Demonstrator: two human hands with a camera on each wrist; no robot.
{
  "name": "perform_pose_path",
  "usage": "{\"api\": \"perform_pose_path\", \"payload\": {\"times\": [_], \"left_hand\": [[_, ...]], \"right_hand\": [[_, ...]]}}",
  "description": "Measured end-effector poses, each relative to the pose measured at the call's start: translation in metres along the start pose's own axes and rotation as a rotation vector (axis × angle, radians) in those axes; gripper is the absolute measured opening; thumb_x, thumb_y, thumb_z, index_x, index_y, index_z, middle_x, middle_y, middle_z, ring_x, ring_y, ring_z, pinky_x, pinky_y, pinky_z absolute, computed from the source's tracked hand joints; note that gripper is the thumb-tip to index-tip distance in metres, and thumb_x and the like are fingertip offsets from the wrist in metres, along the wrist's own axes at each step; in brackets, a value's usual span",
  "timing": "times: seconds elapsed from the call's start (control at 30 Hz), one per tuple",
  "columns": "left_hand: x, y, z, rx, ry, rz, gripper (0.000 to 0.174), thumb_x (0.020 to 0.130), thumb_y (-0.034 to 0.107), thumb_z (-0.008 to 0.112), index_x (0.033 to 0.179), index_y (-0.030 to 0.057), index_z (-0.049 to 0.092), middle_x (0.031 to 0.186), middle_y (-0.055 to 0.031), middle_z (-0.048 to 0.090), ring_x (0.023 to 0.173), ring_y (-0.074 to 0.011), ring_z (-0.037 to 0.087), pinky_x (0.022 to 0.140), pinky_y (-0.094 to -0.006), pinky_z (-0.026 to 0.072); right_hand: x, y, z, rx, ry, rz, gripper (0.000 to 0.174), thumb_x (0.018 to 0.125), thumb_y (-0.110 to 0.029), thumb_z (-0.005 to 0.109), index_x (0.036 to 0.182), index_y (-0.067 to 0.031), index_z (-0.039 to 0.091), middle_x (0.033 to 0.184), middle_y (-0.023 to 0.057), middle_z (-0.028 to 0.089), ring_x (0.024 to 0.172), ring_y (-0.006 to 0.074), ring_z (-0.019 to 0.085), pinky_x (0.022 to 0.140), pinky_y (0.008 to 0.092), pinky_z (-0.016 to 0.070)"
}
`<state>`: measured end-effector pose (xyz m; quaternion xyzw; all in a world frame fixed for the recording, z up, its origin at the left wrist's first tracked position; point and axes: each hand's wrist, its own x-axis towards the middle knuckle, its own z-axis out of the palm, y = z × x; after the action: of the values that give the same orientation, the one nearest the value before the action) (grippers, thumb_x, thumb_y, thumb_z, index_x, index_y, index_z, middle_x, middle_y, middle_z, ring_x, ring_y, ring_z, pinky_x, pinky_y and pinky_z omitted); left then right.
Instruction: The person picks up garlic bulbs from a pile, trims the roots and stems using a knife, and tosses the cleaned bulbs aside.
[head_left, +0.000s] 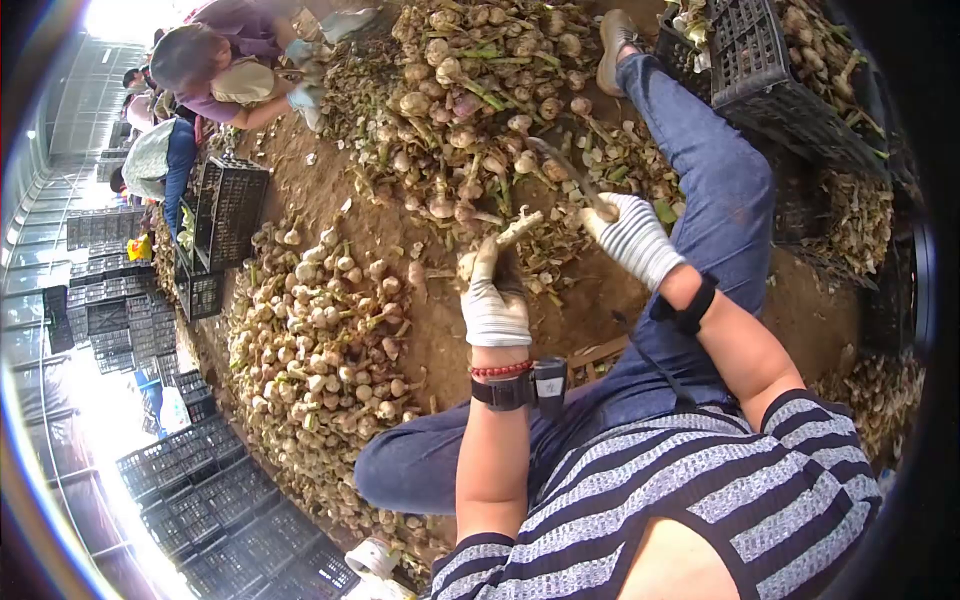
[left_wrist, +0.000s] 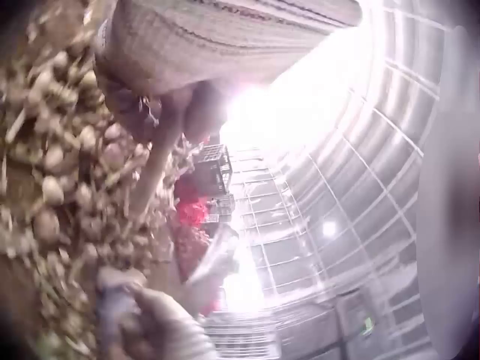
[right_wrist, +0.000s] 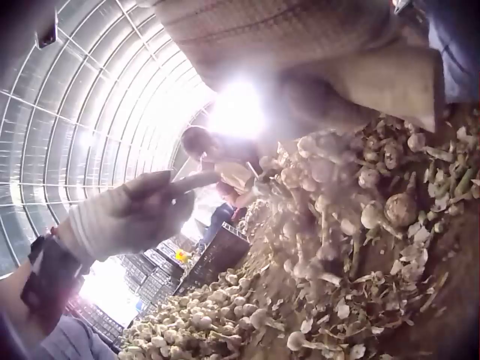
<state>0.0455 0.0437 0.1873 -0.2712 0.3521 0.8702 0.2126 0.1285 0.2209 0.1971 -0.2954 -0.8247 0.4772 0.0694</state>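
My gloved left hand (head_left: 497,305) holds a garlic bulb (head_left: 467,265), its cut-looking stalk (head_left: 520,228) sticking out to the right past the thumb. In the right wrist view that stalk (right_wrist: 196,181) points away from the left glove (right_wrist: 131,221). Over by the bent knee, my gloved right hand (head_left: 635,240) grips the wooden handle of a small sickle (head_left: 565,165), whose dark blade slants up and left, apart from the garlic. In the left wrist view, the stalk (left_wrist: 150,180) hangs below the left glove (left_wrist: 202,45), and the right glove (left_wrist: 161,322) is blurred.
A heap of untrimmed garlic (head_left: 470,110) lies ahead, with trimmed bulbs (head_left: 315,340) piled at the left. A black crate (head_left: 750,60) stands at the upper right, and more crates (head_left: 230,210) stand at the left. Another person (head_left: 215,60) works at the heap's far side.
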Motion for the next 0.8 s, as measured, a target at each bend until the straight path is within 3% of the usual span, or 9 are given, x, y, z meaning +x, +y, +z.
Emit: {"api": "perform_pose_path", "payload": {"times": [0.13,0.23,0.27,0.37,0.4,0.57,0.67,0.77,0.8], "left_hand": [[-0.018,-0.013,0.021,-0.076,-0.075,-0.043,0.011,0.086,0.006,0.062,0.094,-0.0016,0.062,0.096,-0.0099,0.065,0.093,-0.0187,0.062,0.087,-0.0278,0.0534],[-0.026,-0.003,0.042,-0.200,0.020,-0.016,0.018,0.087,0.009,0.062,0.098,-0.0053,0.061,0.100,-0.0137,0.065,0.099,-0.0202,0.062,0.089,-0.0279,0.0529],[-0.030,0.012,0.052,-0.200,-0.238,-0.042,0.014,0.085,0.009,0.064,0.093,-0.0018,0.062,0.095,-0.0122,0.066,0.098,-0.0201,0.062,0.089,-0.0284,0.0536],[-0.017,0.040,0.040,-0.283,-0.194,0.038,0.017,0.087,0.007,0.061,0.099,-0.0053,0.059,0.098,-0.0152,0.066,0.091,-0.0218,0.065,0.088,-0.0304,0.0550],[-0.012,0.038,0.034,-0.243,-0.240,0.140,0.012,0.087,0.009,0.062,0.092,-0.0023,0.060,0.094,-0.0129,0.067,0.088,-0.0204,0.065,0.085,-0.0279,0.0555],[-0.015,0.029,0.027,0.216,-0.329,0.029,0.024,0.082,0.004,0.067,0.102,0.0117,0.056,0.106,-0.0059,0.060,0.100,-0.0180,0.059,0.086,-0.0302,0.0509],[-0.018,0.019,0.026,0.415,-0.385,0.259,0.033,0.081,0.003,0.068,0.110,0.0121,0.055,0.109,-0.0057,0.059,0.102,-0.0188,0.058,0.087,-0.0309,0.0499],[-0.032,0.023,0.028,0.372,-0.348,0.149,0.041,0.083,0.007,0.067,0.120,0.0145,0.051,0.110,-0.0045,0.058,0.104,-0.0170,0.057,0.090,-0.0320,0.0480],[-0.035,0.024,0.025,0.209,-0.366,-0.083,0.043,0.084,0.009,0.067,0.123,0.0160,0.049,0.111,-0.0036,0.057,0.104,-0.0160,0.056,0.090,-0.0321,0.0472]], "right_hand": [[-0.022,-0.071,-0.001,0.112,-0.010,-0.183,0.015,0.082,-0.017,0.059,0.078,-0.0031,0.059,0.063,0.0179,0.057,0.056,0.0343,0.055,0.052,0.0370,0.0444],[-0.003,-0.013,0.041,-0.049,0.024,-0.235,0.016,0.081,-0.019,0.059,0.082,-0.0033,0.061,0.068,0.0202,0.059,0.061,0.0386,0.056,0.054,0.0408,0.0453],[0.002,0.022,0.051,-0.227,-0.056,-0.113,0.018,0.080,-0.021,0.059,0.082,-0.0035,0.061,0.073,0.0212,0.061,0.065,0.0401,0.057,0.058,0.0414,0.0480],[-0.001,0.042,0.040,-0.107,-0.185,0.212,0.019,0.082,-0.022,0.057,0.082,-0.0045,0.063,0.069,0.0160,0.063,0.059,0.0278,0.059,0.058,0.0372,0.0467],[-0.001,0.035,0.038,0.059,-0.110,0.131,0.019,0.085,-0.023,0.056,0.084,-0.0049,0.064,0.063,0.0112,0.060,0.054,0.0179,0.053,0.055,0.0337,0.0440],[-0.006,-0.071,-0.005,0.644,-0.369,0.392,0.037,0.086,-0.044,0.063,0.094,-0.0076,0.064,0.066,-0.0012,0.062,0.049,0.0063,0.048,0.046,0.0226,0.0387],[-0.013,-0.075,0.003,0.771,-0.383,0.346,0.027,0.086,-0.033,0.065,0.095,-0.0077,0.063,0.064,-0.0033,0.059,0.045,0.0045,0.046,0.041,0.0201,0.0347],[-0.022,-0.076,0.008,0.794,-0.345,0.308,0.021,0.084,-0.023,0.069,0.095,-0.0060,0.062,0.067,-0.0034,0.058,0.056,0.0046,0.051,0.048,0.0214,0.0398],[-0.024,-0.070,0.018,0.741,-0.288,0.116,0.021,0.084,-0.021,0.070,0.095,-0.0057,0.062,0.071,-0.0023,0.059,0.062,0.0044,0.052,0.054,0.0215,0.0420]]}}
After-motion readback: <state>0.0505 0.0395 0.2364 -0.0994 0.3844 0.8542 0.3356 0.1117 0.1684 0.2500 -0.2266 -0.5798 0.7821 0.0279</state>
